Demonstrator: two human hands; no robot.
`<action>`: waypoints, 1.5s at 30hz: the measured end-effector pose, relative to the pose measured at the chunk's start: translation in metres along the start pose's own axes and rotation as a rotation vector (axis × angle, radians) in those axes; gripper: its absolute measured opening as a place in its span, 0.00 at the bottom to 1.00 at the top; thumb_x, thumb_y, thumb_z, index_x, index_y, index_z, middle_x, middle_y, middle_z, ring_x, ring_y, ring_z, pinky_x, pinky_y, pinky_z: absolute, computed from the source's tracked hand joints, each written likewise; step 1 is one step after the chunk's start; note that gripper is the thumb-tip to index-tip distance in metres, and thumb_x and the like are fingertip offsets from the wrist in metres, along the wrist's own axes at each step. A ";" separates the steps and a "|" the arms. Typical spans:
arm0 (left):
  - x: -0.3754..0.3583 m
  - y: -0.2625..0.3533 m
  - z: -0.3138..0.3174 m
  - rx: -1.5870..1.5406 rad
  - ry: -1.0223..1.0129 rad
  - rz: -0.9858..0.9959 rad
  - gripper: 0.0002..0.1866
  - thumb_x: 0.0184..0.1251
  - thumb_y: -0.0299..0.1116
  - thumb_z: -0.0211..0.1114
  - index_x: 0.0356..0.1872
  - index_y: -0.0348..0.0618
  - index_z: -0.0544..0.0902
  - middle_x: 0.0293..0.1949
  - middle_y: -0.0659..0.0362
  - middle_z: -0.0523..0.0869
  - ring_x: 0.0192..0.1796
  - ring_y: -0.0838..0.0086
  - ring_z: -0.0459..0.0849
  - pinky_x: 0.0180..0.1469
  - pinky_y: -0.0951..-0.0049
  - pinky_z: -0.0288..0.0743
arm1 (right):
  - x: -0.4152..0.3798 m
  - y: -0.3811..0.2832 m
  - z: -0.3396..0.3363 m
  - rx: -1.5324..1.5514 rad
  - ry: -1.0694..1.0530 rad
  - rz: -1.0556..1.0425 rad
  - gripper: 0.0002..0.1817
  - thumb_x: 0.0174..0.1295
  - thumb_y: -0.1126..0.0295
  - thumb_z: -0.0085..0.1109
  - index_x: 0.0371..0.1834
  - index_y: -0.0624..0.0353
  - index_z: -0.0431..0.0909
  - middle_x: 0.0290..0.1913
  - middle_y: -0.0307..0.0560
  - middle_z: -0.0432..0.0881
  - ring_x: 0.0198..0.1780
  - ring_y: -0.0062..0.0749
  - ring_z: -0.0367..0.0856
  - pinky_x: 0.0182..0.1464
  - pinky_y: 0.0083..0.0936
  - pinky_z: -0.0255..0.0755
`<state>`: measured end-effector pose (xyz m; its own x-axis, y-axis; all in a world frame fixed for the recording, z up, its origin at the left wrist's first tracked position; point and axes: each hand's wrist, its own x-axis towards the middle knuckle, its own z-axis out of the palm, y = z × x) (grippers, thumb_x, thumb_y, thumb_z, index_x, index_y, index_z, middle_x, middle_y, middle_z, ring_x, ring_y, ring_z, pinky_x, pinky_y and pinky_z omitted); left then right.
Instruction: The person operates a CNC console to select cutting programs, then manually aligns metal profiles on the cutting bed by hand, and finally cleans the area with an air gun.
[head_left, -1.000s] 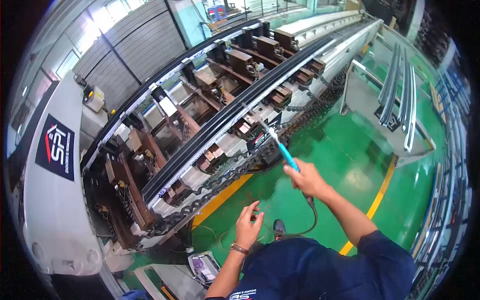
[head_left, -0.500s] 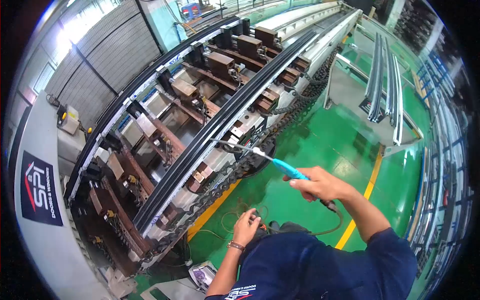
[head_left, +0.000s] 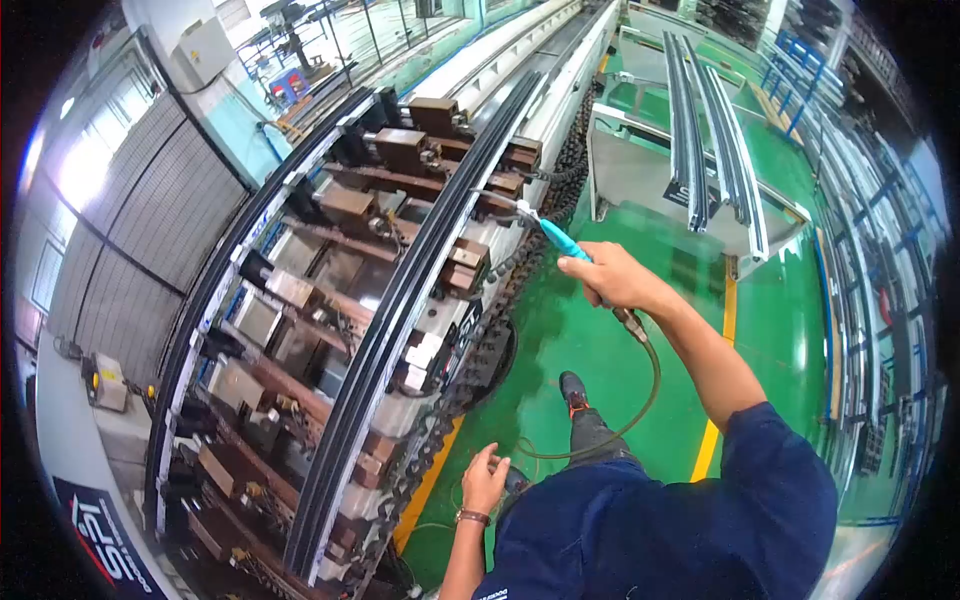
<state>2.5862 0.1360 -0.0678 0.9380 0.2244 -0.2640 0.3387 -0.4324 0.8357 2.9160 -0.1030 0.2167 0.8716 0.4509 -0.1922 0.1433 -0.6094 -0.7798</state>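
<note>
My right hand is wrapped round a blue air blow gun, with a hose running from its lower end. The gun's thin nozzle points up and left, its tip overlapping the edge of a long black profile in this view. That profile lies along the near side of a machine bed. My left hand hangs low by my body, holding nothing, fingers loosely bent and apart. Brown clamp blocks stand in a row between the near profile and a second black profile on the far side.
A black cable chain runs along the machine's near side. On the right, a stand bears several long profiles. Racks of profiles line the far right. A yellow line crosses the green floor.
I have stepped forward along the machine, and a foot now shows ahead of me. The blow gun has travelled along the near profile towards its far end. My left hand stays low.
</note>
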 end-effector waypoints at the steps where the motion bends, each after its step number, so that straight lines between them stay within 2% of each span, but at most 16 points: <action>1: 0.012 0.003 0.003 0.007 0.002 -0.001 0.26 0.74 0.40 0.75 0.69 0.41 0.84 0.49 0.52 0.93 0.43 0.64 0.93 0.50 0.60 0.87 | 0.019 0.009 -0.011 -0.007 0.012 -0.001 0.27 0.80 0.46 0.56 0.34 0.61 0.76 0.22 0.45 0.82 0.25 0.33 0.84 0.32 0.39 0.76; 4: 0.052 0.005 0.014 0.071 0.033 -0.083 0.26 0.75 0.40 0.75 0.70 0.41 0.84 0.50 0.51 0.93 0.44 0.63 0.94 0.51 0.59 0.87 | 0.073 0.040 -0.044 -0.023 0.035 -0.020 0.27 0.80 0.45 0.57 0.33 0.61 0.75 0.22 0.46 0.82 0.26 0.35 0.85 0.34 0.41 0.77; 6: 0.084 0.014 0.029 0.116 0.091 -0.128 0.26 0.74 0.40 0.75 0.69 0.41 0.84 0.49 0.51 0.94 0.45 0.62 0.94 0.52 0.59 0.87 | 0.102 0.057 -0.060 0.002 -0.035 -0.041 0.27 0.79 0.45 0.57 0.34 0.61 0.76 0.22 0.46 0.83 0.27 0.36 0.86 0.34 0.42 0.77; 9: 0.130 0.054 0.054 0.070 0.161 -0.225 0.27 0.74 0.41 0.75 0.68 0.40 0.84 0.47 0.52 0.95 0.46 0.61 0.94 0.53 0.59 0.87 | 0.145 0.070 -0.101 0.023 -0.104 -0.056 0.27 0.80 0.45 0.56 0.35 0.61 0.78 0.22 0.47 0.83 0.27 0.37 0.86 0.35 0.43 0.78; 10: 0.143 0.071 0.064 0.077 0.174 -0.187 0.28 0.73 0.42 0.76 0.69 0.40 0.84 0.46 0.52 0.95 0.45 0.61 0.94 0.53 0.59 0.87 | 0.160 0.079 -0.114 0.027 -0.097 -0.053 0.27 0.80 0.45 0.56 0.35 0.61 0.78 0.22 0.47 0.83 0.27 0.37 0.86 0.35 0.42 0.78; 13: 0.188 0.119 0.094 -0.007 0.093 -0.220 0.29 0.73 0.42 0.76 0.70 0.41 0.84 0.45 0.52 0.95 0.43 0.62 0.94 0.52 0.59 0.87 | 0.198 0.098 -0.156 0.020 -0.150 -0.046 0.27 0.80 0.45 0.56 0.38 0.61 0.79 0.22 0.47 0.83 0.26 0.37 0.86 0.35 0.42 0.77; 14: 0.201 0.109 0.110 0.030 0.116 -0.163 0.29 0.73 0.42 0.76 0.71 0.41 0.84 0.46 0.52 0.95 0.42 0.62 0.94 0.51 0.60 0.87 | 0.205 0.100 -0.168 0.026 -0.198 -0.038 0.27 0.80 0.45 0.56 0.38 0.61 0.79 0.22 0.47 0.83 0.26 0.37 0.85 0.35 0.42 0.78; 16: 0.225 0.130 0.121 0.047 0.088 -0.213 0.30 0.74 0.44 0.76 0.72 0.42 0.83 0.47 0.52 0.95 0.44 0.62 0.95 0.51 0.60 0.87 | 0.221 0.105 -0.190 0.056 -0.241 -0.034 0.26 0.80 0.45 0.55 0.39 0.61 0.79 0.22 0.46 0.83 0.25 0.36 0.84 0.34 0.42 0.78; 19: 0.251 0.155 0.131 0.058 0.021 -0.265 0.31 0.74 0.45 0.76 0.73 0.42 0.82 0.49 0.52 0.96 0.46 0.62 0.95 0.51 0.60 0.87 | 0.281 0.144 -0.217 0.042 -0.075 -0.064 0.26 0.80 0.46 0.56 0.38 0.61 0.79 0.22 0.46 0.83 0.25 0.35 0.84 0.34 0.41 0.78; 22: 0.271 0.162 0.131 0.094 0.019 -0.267 0.31 0.74 0.45 0.77 0.72 0.43 0.83 0.49 0.51 0.96 0.47 0.61 0.95 0.52 0.59 0.87 | 0.349 0.169 -0.246 0.082 0.011 -0.033 0.26 0.79 0.47 0.56 0.36 0.64 0.79 0.22 0.48 0.84 0.26 0.38 0.86 0.36 0.43 0.79; 30: 0.285 0.149 0.127 0.124 0.096 -0.368 0.31 0.72 0.45 0.78 0.71 0.43 0.84 0.48 0.50 0.96 0.49 0.57 0.95 0.55 0.57 0.86 | 0.406 0.182 -0.280 0.067 0.052 -0.027 0.28 0.78 0.46 0.55 0.32 0.64 0.78 0.21 0.50 0.83 0.27 0.41 0.87 0.39 0.43 0.80; 34: 0.288 0.154 0.131 0.154 0.051 -0.483 0.32 0.72 0.47 0.79 0.72 0.43 0.83 0.48 0.50 0.96 0.51 0.55 0.95 0.56 0.56 0.86 | 0.391 0.152 -0.296 0.042 -0.124 -0.021 0.28 0.78 0.47 0.56 0.33 0.65 0.80 0.21 0.50 0.84 0.28 0.42 0.88 0.39 0.43 0.81; 37: 0.284 0.155 0.137 0.146 0.027 -0.553 0.33 0.72 0.48 0.78 0.73 0.42 0.83 0.49 0.50 0.96 0.52 0.56 0.95 0.57 0.56 0.86 | 0.396 0.158 -0.299 0.021 -0.063 -0.051 0.27 0.78 0.48 0.56 0.33 0.65 0.80 0.21 0.51 0.84 0.27 0.42 0.88 0.38 0.44 0.81; 38: 0.284 0.157 0.140 0.150 0.023 -0.551 0.33 0.72 0.48 0.78 0.73 0.42 0.83 0.49 0.50 0.96 0.52 0.57 0.95 0.57 0.56 0.86 | 0.408 0.167 -0.298 0.024 -0.018 -0.056 0.27 0.79 0.46 0.56 0.35 0.64 0.80 0.21 0.49 0.84 0.26 0.38 0.88 0.36 0.41 0.79; 41: 0.286 0.163 0.144 0.143 0.009 -0.547 0.33 0.72 0.48 0.78 0.73 0.41 0.83 0.49 0.50 0.96 0.52 0.58 0.95 0.57 0.57 0.87 | 0.450 0.178 -0.303 -0.009 0.127 -0.053 0.28 0.77 0.47 0.56 0.32 0.65 0.80 0.22 0.56 0.85 0.28 0.46 0.89 0.40 0.45 0.82; 45: 0.282 0.152 0.145 0.144 0.004 -0.501 0.33 0.71 0.47 0.79 0.72 0.41 0.83 0.48 0.51 0.97 0.51 0.59 0.96 0.58 0.57 0.87 | 0.548 0.213 -0.314 -0.082 0.214 -0.074 0.29 0.76 0.47 0.56 0.31 0.66 0.83 0.25 0.61 0.86 0.32 0.54 0.91 0.43 0.48 0.83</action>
<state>2.9130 0.0071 -0.0849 0.6582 0.4378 -0.6125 0.7528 -0.3864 0.5328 3.5711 -0.1907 0.1326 0.9356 0.3530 0.0017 0.2408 -0.6348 -0.7342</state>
